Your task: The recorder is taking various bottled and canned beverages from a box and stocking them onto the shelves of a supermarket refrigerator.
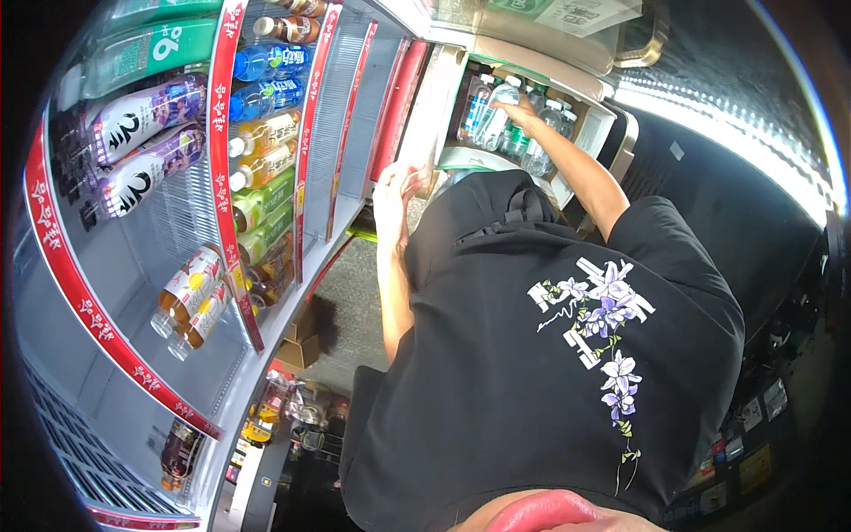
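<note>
My right hand (521,113) reaches into a white open-topped compartment (592,133) and is closed around a clear plastic bottle (493,126). Beside it stand a bottle with a blue label (479,99) and several other clear bottles (538,152), some with green on them. My left hand (401,184) is raised at the near left of the compartment, close to the edge of the shelved cooler. Its fingers are loosely bent and apart, with nothing seen in them.
On my left, an open cooler has red-edged shelves (222,168) with purple-labelled bottles (146,111), blue bottles (266,97) and tea-coloured bottles (189,288). A cardboard box (300,348) sits on the grey floor (346,288). A bright light strip (727,133) runs at the right.
</note>
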Tool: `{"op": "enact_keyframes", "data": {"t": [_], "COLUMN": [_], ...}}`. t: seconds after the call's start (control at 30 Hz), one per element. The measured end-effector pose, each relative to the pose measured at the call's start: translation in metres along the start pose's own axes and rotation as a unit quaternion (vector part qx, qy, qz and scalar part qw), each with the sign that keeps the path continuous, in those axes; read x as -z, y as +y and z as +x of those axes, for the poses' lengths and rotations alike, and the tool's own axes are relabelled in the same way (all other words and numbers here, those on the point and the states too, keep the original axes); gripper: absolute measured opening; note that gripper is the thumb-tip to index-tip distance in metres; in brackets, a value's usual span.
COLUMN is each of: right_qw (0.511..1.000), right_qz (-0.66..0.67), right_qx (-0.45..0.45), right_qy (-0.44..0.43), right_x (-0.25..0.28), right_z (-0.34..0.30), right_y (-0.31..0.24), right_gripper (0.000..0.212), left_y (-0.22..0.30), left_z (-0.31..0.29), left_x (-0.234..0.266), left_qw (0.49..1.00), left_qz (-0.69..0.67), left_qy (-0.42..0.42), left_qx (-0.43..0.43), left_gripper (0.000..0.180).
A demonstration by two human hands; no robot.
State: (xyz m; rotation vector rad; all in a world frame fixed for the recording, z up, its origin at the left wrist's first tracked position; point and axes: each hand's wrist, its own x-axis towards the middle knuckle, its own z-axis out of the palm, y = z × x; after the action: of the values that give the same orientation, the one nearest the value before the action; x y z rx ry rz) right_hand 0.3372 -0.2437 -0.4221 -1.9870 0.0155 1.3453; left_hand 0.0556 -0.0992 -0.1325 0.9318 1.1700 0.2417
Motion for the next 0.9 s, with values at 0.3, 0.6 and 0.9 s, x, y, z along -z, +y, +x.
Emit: {"op": "enact_keyframes", "data": {"t": [0.3, 0.6, 0.9], "right_qw": [0.979, 0.930, 0.906], "right_qz": [-0.171, -0.298, -0.099], "right_qx": [-0.056, 0.146, 0.222], "right_qy": [0.091, 0.161, 0.347], "right_x": [-0.021, 0.054, -0.054], "right_z": [0.034, 0.097, -0.093], "right_y": [0.003, 0.068, 0.030], "right_gripper": [0.147, 0.093, 0.130], "left_y": [-0.002, -0.069, -0.090], "left_z": [-0.020, -0.049, -0.076], "left_x": [0.029, 0.087, 0.187], "left_qw": [0.997, 0.991, 0.982], "left_qz": [-0.034, -0.093, -0.100], "left_qy": [0.052, 0.040, 0.004], "left_qx": [-0.054, -0.091, -0.162], "left_gripper": [0.031, 0.028, 0.026]}}
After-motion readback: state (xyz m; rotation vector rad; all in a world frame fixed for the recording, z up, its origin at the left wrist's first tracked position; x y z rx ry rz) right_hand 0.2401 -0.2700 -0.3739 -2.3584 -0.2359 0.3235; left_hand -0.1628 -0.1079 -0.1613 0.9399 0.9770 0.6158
